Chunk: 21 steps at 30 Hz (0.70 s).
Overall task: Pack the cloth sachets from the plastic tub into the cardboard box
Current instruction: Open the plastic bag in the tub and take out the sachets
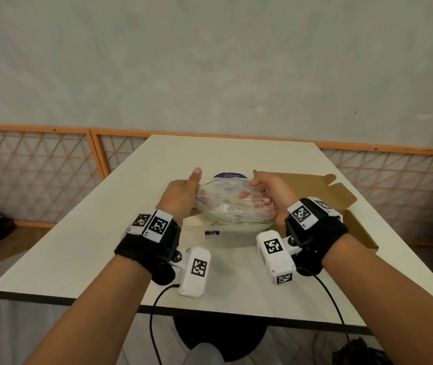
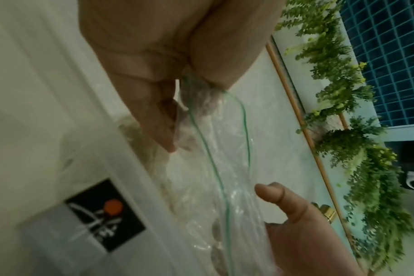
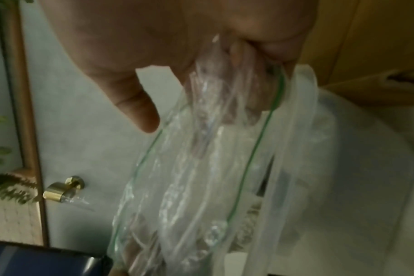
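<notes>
Both hands are working at the centre of the head view, over the tub (image 1: pixel 232 237), a translucent plastic box with a small black label on its near wall. The left hand (image 1: pixel 182 196) is pinching the left end of a clear zip bag (image 1: pixel 232 204), thumb sticking up; the left wrist view shows its fingers (image 2: pixel 154 119) closed on the bag's green-lined mouth. The right hand (image 1: pixel 272 194) is clamped on the bag's right end, and the right wrist view shows film bunched between its fingers (image 3: pixel 239 50) and thumb. The 2 hands are well apart, stretching the bag between them.

The sachets (image 1: pixel 261 204) are showing as pinkish cloth shapes inside the bag, which is sitting in or just above the tub; their count is too blurred to tell. The box (image 1: pixel 342 194) is lying open at the right of the frame, just beside the tub, flaps spread; its inside is not visible.

Judged from this, the sachets are not yet packed. The risks are these:

1. The thin, slick film is likely to slip from a pinch, dropping 1 end so sachets spill onto the table (image 1: pixel 78 233).
2. Pulling the mouth apart too sharply could tear the film or fling sachets out.
3. Lifting the bag could drag the light tub along or tip it.
4. The box's raised flaps could snag the bag on its way rightward.
</notes>
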Each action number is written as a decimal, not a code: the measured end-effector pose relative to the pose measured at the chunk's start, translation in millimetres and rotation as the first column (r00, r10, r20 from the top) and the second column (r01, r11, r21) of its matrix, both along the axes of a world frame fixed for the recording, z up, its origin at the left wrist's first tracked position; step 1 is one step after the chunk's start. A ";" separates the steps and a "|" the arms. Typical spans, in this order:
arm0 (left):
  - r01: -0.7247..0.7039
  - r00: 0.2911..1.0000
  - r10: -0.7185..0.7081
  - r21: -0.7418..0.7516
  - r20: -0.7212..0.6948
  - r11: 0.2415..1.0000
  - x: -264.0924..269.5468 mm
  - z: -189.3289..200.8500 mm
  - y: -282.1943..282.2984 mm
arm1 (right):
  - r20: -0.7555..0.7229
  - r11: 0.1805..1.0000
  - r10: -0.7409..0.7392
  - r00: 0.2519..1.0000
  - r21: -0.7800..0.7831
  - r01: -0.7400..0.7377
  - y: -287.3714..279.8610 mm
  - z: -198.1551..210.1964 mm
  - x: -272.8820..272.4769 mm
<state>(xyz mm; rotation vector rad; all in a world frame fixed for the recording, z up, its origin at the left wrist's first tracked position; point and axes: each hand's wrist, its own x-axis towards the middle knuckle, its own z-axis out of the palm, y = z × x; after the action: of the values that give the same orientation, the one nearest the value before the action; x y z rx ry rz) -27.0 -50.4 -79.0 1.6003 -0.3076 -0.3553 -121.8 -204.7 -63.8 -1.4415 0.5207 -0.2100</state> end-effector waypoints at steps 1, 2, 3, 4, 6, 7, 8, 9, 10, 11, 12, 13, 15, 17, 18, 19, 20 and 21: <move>-0.012 0.999 0.012 -0.004 -0.036 1.000 0.4 0.1 1.1 | -0.016 0.999 0.004 1.000 -0.047 -0.005 1.6 -0.1 1.7; 0.008 0.996 -0.009 -0.017 -0.086 1.000 0.1 0.2 1.6 | -0.048 0.993 0.000 0.999 -0.121 -0.005 3.2 -0.3 3.9; 0.046 0.992 -0.050 -0.031 -0.120 0.998 -0.1 -0.8 1.8 | -0.081 0.981 -0.005 0.997 -0.196 -0.011 5.5 -0.4 4.8; 0.098 0.988 -0.100 -0.020 -0.118 0.995 -0.8 -2.1 2.3 | -0.095 0.970 -0.014 0.995 -0.244 -0.010 4.2 -2.7 6.4; 0.192 0.981 -0.191 0.060 -0.020 0.980 -2.8 -5.8 4.4 | -0.103 0.969 -0.017 0.995 -0.246 -0.009 -0.9 -8.7 10.7; 0.199 0.979 -0.202 0.091 0.032 0.976 -1.9 -8.5 5.1 | -0.117 0.971 -0.009 0.993 -0.238 -0.019 -2.5 -10.9 11.9; 0.180 0.981 -0.186 0.096 0.060 0.979 0.4 -11.4 6.1 | -0.128 0.972 0.002 0.992 -0.231 -0.031 -2.7 -10.8 11.3; 0.157 0.985 -0.161 0.071 0.053 0.985 1.2 -12.3 7.7 | -0.131 0.968 0.005 0.991 -0.250 -0.038 -1.5 -10.0 10.4; 0.142 0.990 -0.142 0.031 0.020 0.989 3.2 -13.8 9.6 | -0.119 0.961 0.008 0.993 -0.274 -0.040 1.8 -7.6 8.5; 0.137 0.990 -0.137 -0.018 -0.021 0.990 4.9 -14.2 10.9 | -0.093 0.954 0.006 0.996 -0.296 -0.034 3.3 -6.8 8.4; 0.142 0.987 -0.147 -0.074 -0.069 0.987 6.7 -14.3 12.2 | -0.065 0.952 0.019 0.998 -0.303 -0.038 5.9 -5.8 7.1; 0.155 0.977 -0.172 -0.138 -0.123 0.978 7.7 -14.9 13.3 | -0.030 0.958 0.030 0.999 -0.285 -0.038 6.1 -8.1 5.9; 0.180 0.947 -0.243 -0.280 -0.210 0.943 7.2 -14.0 14.8 | 0.003 0.975 0.030 1.000 -0.220 -0.029 5.0 -14.2 7.0; 0.152 0.910 -0.285 -0.398 -0.300 0.905 3.9 -14.2 14.0 | 0.030 0.977 -0.040 0.999 -0.208 0.045 3.9 -18.9 7.2; 0.129 0.890 -0.300 -0.440 -0.344 0.889 2.5 -14.8 13.3 | 0.044 0.978 -0.076 0.996 -0.191 0.083 2.5 -20.8 8.6; 0.110 0.870 -0.314 -0.470 -0.381 0.876 0.8 -15.6 12.2 | 0.049 0.984 -0.100 0.994 -0.142 0.106 2.7 -20.1 9.4; 0.098 0.852 -0.330 -0.496 -0.406 0.863 -0.4 -15.8 11.1 | 0.052 0.992 -0.107 0.993 -0.062 0.111 1.7 -18.9 11.1; 0.096 0.837 -0.349 -0.514 -0.421 0.852 -1.2 -14.9 10.6 | 0.055 0.993 -0.111 0.992 0.048 0.109 0.9 -17.4 12.3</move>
<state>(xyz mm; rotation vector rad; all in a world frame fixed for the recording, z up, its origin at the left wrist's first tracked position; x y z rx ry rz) -28.2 -39.8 -94.0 0.9346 -0.1632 -0.8059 -109.5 -203.8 -81.2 -1.3599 0.5547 -0.3250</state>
